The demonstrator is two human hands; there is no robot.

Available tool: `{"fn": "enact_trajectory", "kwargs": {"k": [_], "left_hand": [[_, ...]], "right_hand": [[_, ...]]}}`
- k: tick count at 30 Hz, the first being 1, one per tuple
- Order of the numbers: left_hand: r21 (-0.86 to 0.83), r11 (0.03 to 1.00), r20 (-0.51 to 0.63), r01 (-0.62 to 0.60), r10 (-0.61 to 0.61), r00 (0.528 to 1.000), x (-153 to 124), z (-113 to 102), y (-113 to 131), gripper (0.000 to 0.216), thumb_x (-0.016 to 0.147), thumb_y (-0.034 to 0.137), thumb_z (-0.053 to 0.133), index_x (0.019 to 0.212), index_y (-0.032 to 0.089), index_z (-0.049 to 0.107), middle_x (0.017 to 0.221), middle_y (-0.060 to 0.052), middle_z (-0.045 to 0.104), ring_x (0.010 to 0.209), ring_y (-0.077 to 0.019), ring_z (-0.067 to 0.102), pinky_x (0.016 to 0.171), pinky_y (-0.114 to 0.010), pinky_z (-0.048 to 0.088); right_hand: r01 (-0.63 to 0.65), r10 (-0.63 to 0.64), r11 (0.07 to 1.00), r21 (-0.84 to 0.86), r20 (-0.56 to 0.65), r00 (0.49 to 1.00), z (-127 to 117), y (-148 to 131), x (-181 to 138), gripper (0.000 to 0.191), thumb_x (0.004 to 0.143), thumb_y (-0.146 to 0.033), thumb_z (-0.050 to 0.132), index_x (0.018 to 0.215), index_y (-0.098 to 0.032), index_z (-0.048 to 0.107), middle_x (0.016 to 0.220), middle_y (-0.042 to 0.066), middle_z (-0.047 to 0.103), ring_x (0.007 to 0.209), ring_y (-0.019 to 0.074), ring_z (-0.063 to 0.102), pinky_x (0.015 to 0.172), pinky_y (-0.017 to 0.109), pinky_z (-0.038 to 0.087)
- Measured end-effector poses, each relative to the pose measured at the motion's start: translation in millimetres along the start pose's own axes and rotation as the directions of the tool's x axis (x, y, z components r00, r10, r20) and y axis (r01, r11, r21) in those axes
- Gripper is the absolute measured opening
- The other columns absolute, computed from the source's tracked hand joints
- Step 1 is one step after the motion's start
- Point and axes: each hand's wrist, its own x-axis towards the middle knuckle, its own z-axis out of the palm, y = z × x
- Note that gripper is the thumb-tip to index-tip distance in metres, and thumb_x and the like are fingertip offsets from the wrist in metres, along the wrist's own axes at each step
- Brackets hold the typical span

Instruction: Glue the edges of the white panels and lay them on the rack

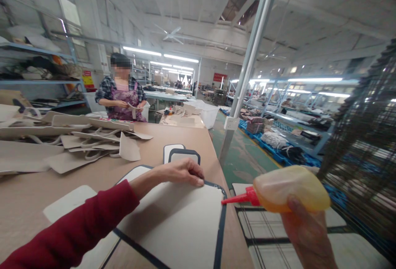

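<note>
My left hand [181, 171] rests on the far edge of a white panel with a dark blue border [179, 223], fingers curled down and pressing on it. My right hand [307, 232] grips a soft yellow squeeze bottle [293, 189] with a red nozzle [236, 198]. The nozzle tip sits at the panel's right border, at the table edge. A red sleeve covers my left forearm.
More bordered panels [181, 152] lie beyond on the brown table [102, 174]. A heap of beige cut pieces [77, 137] fills the far left. A person in a plaid shirt [122, 95] works at the table's far end. A metal post [247, 67] and wire rack [365, 137] stand right.
</note>
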Motion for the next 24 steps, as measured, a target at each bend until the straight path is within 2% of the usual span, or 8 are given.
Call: {"fn": "enact_trajectory", "kwargs": {"k": [6,12,18,24], "left_hand": [[-0.019,0.999,-0.062,0.028,-0.030,0.998,-8.4,2.3,-5.5,0.038,0.070,0.050,0.071,0.071,0.012,0.065,0.058,0.004,0.046,0.055,-0.0082,0.034,0.048,-0.021,0.021],[-0.081,0.995,-0.093,0.058,-0.066,0.993,-13.9,2.3,-17.9,0.037,0.069,0.049,0.071,0.071,0.013,0.065,0.058,0.004,0.047,0.055,-0.0083,0.035,0.049,-0.021,0.022],[-0.148,0.986,-0.093,0.077,-0.091,0.992,-19.1,0.2,-21.2,0.035,0.069,0.047,0.071,0.070,0.013,0.064,0.058,0.004,0.047,0.054,-0.0077,0.035,0.049,-0.021,0.023],[-0.214,0.971,-0.105,0.110,-0.135,0.985,-22.2,-0.4,-22.1,0.038,0.066,0.049,0.074,0.071,0.012,0.065,0.059,0.004,0.052,0.053,-0.0079,0.040,0.050,-0.020,0.027]], "right_hand": [[0.052,-0.052,0.999,-0.001,-0.001,0.999,8.3,2.2,1.9,0.029,0.055,-0.027,0.084,0.079,-0.022,0.069,0.071,0.000,0.069,0.069,0.0168,0.065,0.067,0.027,0.056],[-0.040,0.040,0.999,0.008,0.053,0.998,9.3,3.9,-4.8,0.033,0.055,-0.029,0.085,0.084,-0.023,0.070,0.069,0.000,0.068,0.071,0.0176,0.066,0.068,0.026,0.056],[-0.104,0.102,0.994,0.026,0.050,0.993,11.2,4.7,-8.6,0.058,0.052,-0.028,0.087,0.106,-0.026,0.067,0.073,-0.001,0.069,0.071,0.0175,0.066,0.068,0.024,0.056],[-0.128,0.127,0.992,0.002,0.060,0.990,10.1,1.4,-15.1,0.049,0.050,-0.027,0.085,0.096,-0.025,0.069,0.074,0.002,0.070,0.070,0.0193,0.066,0.065,0.025,0.056]]}}
